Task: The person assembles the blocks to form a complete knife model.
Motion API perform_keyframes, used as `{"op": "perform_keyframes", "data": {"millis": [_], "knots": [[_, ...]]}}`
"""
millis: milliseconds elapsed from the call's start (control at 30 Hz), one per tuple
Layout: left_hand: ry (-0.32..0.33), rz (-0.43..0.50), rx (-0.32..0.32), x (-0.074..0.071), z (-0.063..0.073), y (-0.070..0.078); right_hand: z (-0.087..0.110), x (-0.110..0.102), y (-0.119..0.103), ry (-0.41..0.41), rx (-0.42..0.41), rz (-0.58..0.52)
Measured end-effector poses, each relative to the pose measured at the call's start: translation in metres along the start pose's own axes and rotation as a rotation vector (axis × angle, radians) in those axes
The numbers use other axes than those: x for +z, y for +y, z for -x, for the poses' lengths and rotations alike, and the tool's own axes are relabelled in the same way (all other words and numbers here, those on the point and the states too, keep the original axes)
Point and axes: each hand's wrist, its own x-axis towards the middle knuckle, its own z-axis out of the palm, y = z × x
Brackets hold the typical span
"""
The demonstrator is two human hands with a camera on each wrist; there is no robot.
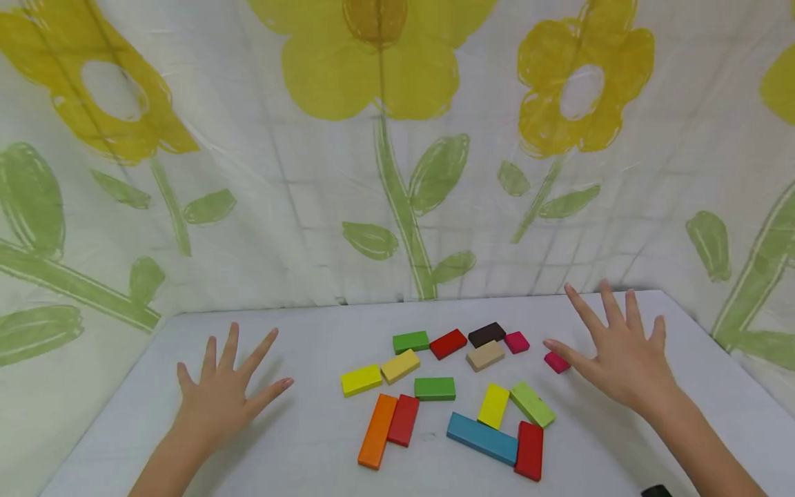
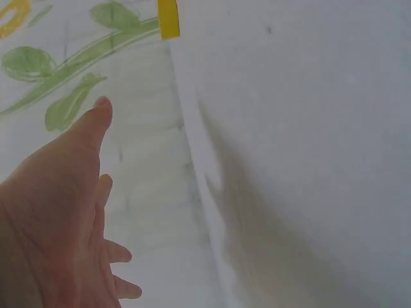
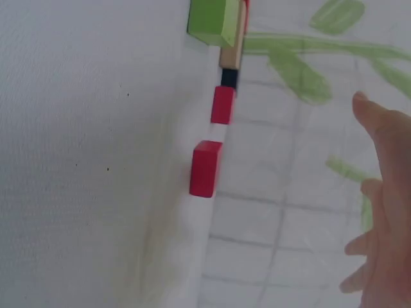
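My left hand (image 1: pixel 217 400) is spread with straight fingers over the left part of the table and holds nothing. To the right, my right hand (image 1: pixel 627 359) is likewise spread and bare, its thumb close by a small pink block (image 1: pixel 557 362). Between the hands lie several coloured blocks: an orange block (image 1: pixel 377 432) beside a red block (image 1: pixel 404 420), a blue block (image 1: pixel 482 438) meeting another red block (image 1: pixel 529 451), and a yellow block (image 1: pixel 493 406) near a lime block (image 1: pixel 532 405). In the right wrist view, the pink block (image 3: pixel 206 169) sits apart from my right hand (image 3: pixel 388 192).
Farther back are a dark brown block (image 1: pixel 487 335), a beige block (image 1: pixel 486 355) and a green block (image 1: pixel 410 342). Behind the white table (image 1: pixel 298 455) hangs a curtain (image 1: pixel 279 207) with yellow flowers. A small black object (image 1: pixel 656 491) shows at the lower right edge.
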Motion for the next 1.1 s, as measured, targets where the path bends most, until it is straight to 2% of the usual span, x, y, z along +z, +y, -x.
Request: {"op": "perform_keyframes", "data": {"millis": [367, 633, 933, 1100], "knots": [[0.019, 0.065, 0.090, -0.007, -0.001, 0.044, 0.002, -0.008, -0.022, -0.011, -0.055, -0.027], [0.036, 0.088, 0.144, -0.001, -0.002, 0.063, -0.002, -0.011, -0.037, -0.032, -0.085, -0.029], [0.056, 0.178, 0.235, 0.008, 0.001, 0.084, 0.010, -0.010, -0.055, -0.006, -0.145, -0.048], [0.005, 0.237, 0.224, 0.013, 0.005, 0.096, 0.016, -0.009, -0.064, 0.001, -0.181, -0.106]]}}
